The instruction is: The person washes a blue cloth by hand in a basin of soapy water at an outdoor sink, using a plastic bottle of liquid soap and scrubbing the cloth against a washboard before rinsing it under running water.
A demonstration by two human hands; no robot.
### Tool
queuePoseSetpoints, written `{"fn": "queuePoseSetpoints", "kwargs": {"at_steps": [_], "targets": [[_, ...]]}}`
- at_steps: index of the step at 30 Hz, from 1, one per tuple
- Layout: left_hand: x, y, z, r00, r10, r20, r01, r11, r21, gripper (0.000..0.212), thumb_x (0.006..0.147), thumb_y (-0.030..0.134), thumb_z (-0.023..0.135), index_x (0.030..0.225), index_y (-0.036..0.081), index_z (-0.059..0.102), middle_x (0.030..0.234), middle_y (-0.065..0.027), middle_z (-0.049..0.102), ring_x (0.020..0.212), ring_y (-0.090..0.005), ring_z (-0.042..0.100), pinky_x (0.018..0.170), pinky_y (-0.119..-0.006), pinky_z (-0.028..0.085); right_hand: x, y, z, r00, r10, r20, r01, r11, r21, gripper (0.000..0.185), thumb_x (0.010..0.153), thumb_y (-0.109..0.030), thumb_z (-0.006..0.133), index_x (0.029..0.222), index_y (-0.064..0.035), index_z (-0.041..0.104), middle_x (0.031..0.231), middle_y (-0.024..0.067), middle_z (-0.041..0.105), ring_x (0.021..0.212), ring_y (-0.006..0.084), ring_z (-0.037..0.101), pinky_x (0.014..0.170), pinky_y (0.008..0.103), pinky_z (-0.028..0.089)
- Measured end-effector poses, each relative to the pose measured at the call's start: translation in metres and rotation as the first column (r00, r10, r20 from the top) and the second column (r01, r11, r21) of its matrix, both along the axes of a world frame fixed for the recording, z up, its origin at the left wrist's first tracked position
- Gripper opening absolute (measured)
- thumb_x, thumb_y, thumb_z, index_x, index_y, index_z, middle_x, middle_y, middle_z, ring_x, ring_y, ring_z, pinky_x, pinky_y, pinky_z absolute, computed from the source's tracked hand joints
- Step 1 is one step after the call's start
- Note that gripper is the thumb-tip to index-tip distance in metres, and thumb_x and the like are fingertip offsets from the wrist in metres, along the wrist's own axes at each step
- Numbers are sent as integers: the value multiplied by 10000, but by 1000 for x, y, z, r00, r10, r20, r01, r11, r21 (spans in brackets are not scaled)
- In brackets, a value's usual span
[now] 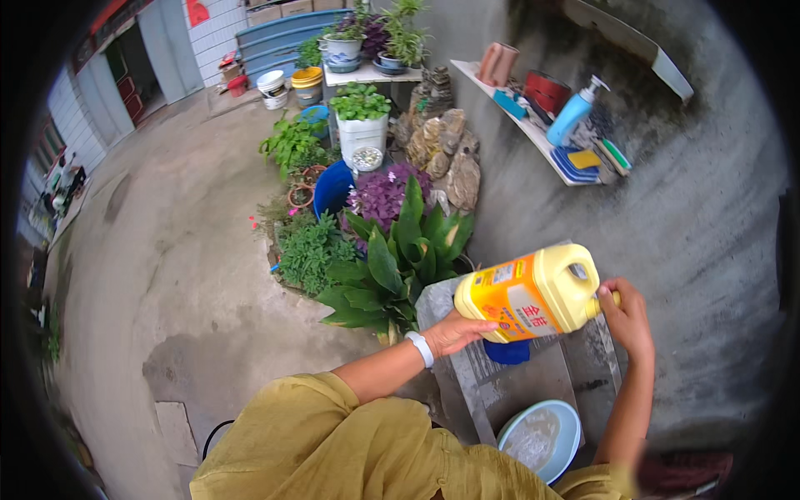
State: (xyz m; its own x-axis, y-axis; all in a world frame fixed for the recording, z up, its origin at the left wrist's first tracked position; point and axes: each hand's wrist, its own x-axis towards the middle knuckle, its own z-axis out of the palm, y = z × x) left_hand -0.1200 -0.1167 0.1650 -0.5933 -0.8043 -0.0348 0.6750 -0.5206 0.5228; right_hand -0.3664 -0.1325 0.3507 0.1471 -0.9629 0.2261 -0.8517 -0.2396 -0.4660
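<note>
My left hand [459, 332] supports the lower side of a large yellow plastic jug [531, 294] with an orange label and a moulded handle. The jug lies tilted on its side, its neck pointing right. The fingers of my right hand [625, 315] are closed around the yellow cap [607, 304] at the neck. Whether the cap is loose cannot be told. Under the jug, a dark blue cloth-like item [507, 352] rests on the ridged stone washboard [472, 362]. Nearer to me, a light blue basin [572, 431] holds cloudy water.
A wall shelf [531, 134] at upper right carries a blue pump bottle [570, 115], a yellow sponge [584, 159] and brushes. Broad-leaved potted plants [384, 265] stand beyond the washing slab, beside rocks [462, 178]. A grey concrete wall [700, 250] rises on the right.
</note>
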Motion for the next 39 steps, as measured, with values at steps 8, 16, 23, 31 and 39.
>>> {"fn": "queuePoseSetpoints", "kwargs": {"at_steps": [8, 16, 23, 31, 39], "targets": [[16, -5, 36, 961, 215, 175, -181, 965, -189, 559, 689, -28, 665, 1192, 50, 434, 1156, -70, 510, 1088, -189, 467, 929, -321, 365, 25, -3, -58, 799, -443, 406, 489, 872, -9, 424, 871, -394, 389, 852, -55, 643, 759, 155, 621, 762, 301, 596, 686, 354, 434], [35, -6, 40, 953, 206, 221, -176, 973, -149, 537, 688, -40, 653, 1176, 51, 446, 1122, -71, 532, 1064, -191, 485, 914, -326, 375, 42, 6, -65, 692, -559, 456, 470, 829, 303, 667, 852, -572, 193, 989, -103, 647, 1028, 146, 600, 1034, 286, 509, 905, 336, 329], [41, -7, 44, 933, 253, 255, -202, 956, -212, 538, 682, -41, 659, 1169, 47, 450, 1122, -64, 529, 1060, -187, 485, 915, -320, 368, 42, -2, -82, 511, -577, 637, 353, 817, 457, 704, 837, -608, 231, 1025, -59, 629, 1190, 170, 500, 1135, 259, 427, 958, 336, 282], [46, -5, 38, 930, 277, 240, -239, 955, -176, 542, 684, -39, 656, 1175, 51, 444, 1133, -63, 522, 1081, -186, 471, 924, -324, 357, 52, -5, -68, 489, -501, 714, 217, 863, 456, 660, 863, -545, 280, 1035, 6, 599, 1182, 170, 500, 1129, 242, 431, 958, 332, 285], [50, -20, 27, 972, 233, 41, -231, 972, -38, 600, 741, 26, 607, 1267, 71, 322, 1246, -106, 421, 1170, -294, 390, 965, -495, 318, 43, -19, -30, 428, -151, 891, -65, 978, 197, 329, 852, -213, 526, 1053, 46, 547, 1085, 134, 550, 1030, 196, 514, 857, 276, 405]]}}
